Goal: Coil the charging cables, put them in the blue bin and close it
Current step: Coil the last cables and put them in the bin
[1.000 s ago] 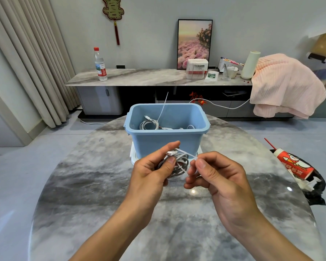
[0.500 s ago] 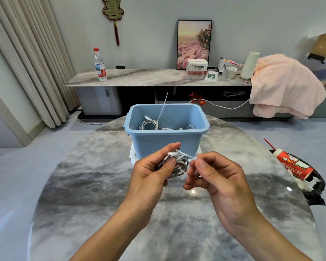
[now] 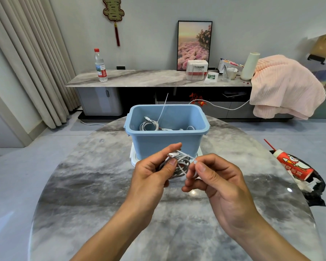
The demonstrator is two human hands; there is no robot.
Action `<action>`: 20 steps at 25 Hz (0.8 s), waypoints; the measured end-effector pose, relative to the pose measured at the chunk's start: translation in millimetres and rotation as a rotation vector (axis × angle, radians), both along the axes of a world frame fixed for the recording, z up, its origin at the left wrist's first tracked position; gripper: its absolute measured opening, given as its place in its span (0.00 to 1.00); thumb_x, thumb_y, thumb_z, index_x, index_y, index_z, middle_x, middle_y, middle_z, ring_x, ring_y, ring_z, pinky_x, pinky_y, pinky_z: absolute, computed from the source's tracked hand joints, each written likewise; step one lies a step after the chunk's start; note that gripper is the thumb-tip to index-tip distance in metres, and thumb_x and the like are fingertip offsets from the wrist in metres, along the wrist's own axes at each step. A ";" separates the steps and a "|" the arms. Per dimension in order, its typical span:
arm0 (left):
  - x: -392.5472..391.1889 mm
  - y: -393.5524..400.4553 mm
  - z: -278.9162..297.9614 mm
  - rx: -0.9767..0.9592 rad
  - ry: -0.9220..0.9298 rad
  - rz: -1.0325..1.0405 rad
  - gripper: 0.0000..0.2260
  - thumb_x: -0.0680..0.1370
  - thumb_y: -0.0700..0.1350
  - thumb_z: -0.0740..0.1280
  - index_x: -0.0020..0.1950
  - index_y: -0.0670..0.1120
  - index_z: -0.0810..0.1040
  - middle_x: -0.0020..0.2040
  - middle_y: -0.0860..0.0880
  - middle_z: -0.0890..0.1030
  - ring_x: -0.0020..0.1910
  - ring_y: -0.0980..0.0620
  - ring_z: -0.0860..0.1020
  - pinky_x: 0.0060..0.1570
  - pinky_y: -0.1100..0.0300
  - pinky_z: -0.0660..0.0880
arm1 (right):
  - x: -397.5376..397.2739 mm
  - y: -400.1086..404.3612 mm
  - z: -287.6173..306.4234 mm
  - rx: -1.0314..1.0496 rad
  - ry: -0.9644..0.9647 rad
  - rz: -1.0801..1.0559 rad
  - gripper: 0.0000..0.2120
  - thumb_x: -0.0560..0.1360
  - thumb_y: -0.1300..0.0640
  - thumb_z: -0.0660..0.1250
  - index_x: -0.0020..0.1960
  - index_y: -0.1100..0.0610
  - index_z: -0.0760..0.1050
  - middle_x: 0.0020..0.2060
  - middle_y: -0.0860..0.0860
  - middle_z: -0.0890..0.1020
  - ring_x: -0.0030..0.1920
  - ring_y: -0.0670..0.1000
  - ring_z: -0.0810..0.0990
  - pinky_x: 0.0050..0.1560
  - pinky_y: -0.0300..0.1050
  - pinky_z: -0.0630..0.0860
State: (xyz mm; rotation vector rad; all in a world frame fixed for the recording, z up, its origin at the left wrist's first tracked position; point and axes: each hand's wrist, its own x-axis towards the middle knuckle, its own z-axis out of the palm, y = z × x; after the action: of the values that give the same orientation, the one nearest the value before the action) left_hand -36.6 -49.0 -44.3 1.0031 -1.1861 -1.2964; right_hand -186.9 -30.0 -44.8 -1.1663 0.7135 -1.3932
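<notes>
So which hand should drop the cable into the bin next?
Probably the left hand. It already grips the whole cable coil, just in front of the open bin. The right hand only pinches the loose end, so it could simply let go.

The left hand (image 3: 151, 172) holds a coiled white cable (image 3: 179, 166) over the round table (image 3: 83, 185). The right hand (image 3: 216, 179) pinches its loose end. Just behind sits the open blue bin (image 3: 166, 144) with more cables (image 3: 149, 125) inside.
</notes>
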 end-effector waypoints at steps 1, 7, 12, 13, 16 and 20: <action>0.0 -0.1 0.2 0.004 -0.002 0.002 0.15 0.79 0.39 0.66 0.56 0.57 0.84 0.39 0.53 0.81 0.38 0.54 0.72 0.40 0.55 0.67 | 0.2 0.0 0.1 0.001 -0.013 0.001 0.18 0.65 0.44 0.78 0.42 0.59 0.82 0.35 0.56 0.81 0.36 0.53 0.80 0.38 0.49 0.80; 0.1 -0.7 -0.3 -0.002 0.008 0.004 0.15 0.79 0.39 0.66 0.56 0.57 0.84 0.40 0.50 0.80 0.37 0.54 0.72 0.39 0.56 0.66 | -0.8 -0.4 -0.9 0.025 -0.017 -0.008 0.19 0.65 0.44 0.78 0.42 0.60 0.81 0.35 0.56 0.80 0.35 0.54 0.79 0.38 0.49 0.80; 0.4 0.1 1.2 -0.007 -0.002 0.006 0.15 0.79 0.38 0.66 0.56 0.57 0.84 0.37 0.55 0.80 0.35 0.57 0.72 0.39 0.57 0.66 | -0.9 -0.4 -0.8 0.037 -0.008 -0.005 0.20 0.65 0.44 0.78 0.42 0.61 0.81 0.35 0.56 0.80 0.35 0.54 0.80 0.38 0.48 0.79; 0.4 0.0 1.1 -0.007 -0.006 0.007 0.15 0.79 0.38 0.66 0.56 0.57 0.84 0.36 0.55 0.79 0.34 0.57 0.72 0.39 0.57 0.66 | -1.3 -0.4 -0.8 0.039 -0.013 0.000 0.19 0.65 0.44 0.78 0.41 0.60 0.81 0.35 0.56 0.80 0.35 0.53 0.80 0.38 0.48 0.79; -0.1 0.2 0.7 -0.006 -0.008 0.007 0.15 0.79 0.38 0.66 0.56 0.57 0.84 0.36 0.54 0.78 0.35 0.56 0.71 0.39 0.57 0.66 | -1.4 -0.1 -0.2 0.031 -0.024 0.016 0.19 0.65 0.45 0.78 0.41 0.60 0.81 0.35 0.56 0.80 0.35 0.53 0.80 0.38 0.49 0.80; -0.5 0.5 0.7 -0.009 -0.005 0.004 0.15 0.79 0.38 0.65 0.57 0.56 0.84 0.38 0.53 0.80 0.36 0.55 0.71 0.39 0.56 0.66 | -0.1 1.0 -0.3 0.034 -0.028 0.007 0.20 0.64 0.44 0.79 0.41 0.60 0.81 0.35 0.56 0.80 0.35 0.53 0.79 0.38 0.49 0.79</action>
State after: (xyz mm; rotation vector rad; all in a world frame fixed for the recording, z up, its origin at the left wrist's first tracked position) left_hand -37.1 -48.6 -43.6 1.0023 -1.1922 -1.2853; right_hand -187.1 -29.0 -45.2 -1.1196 0.7103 -1.3835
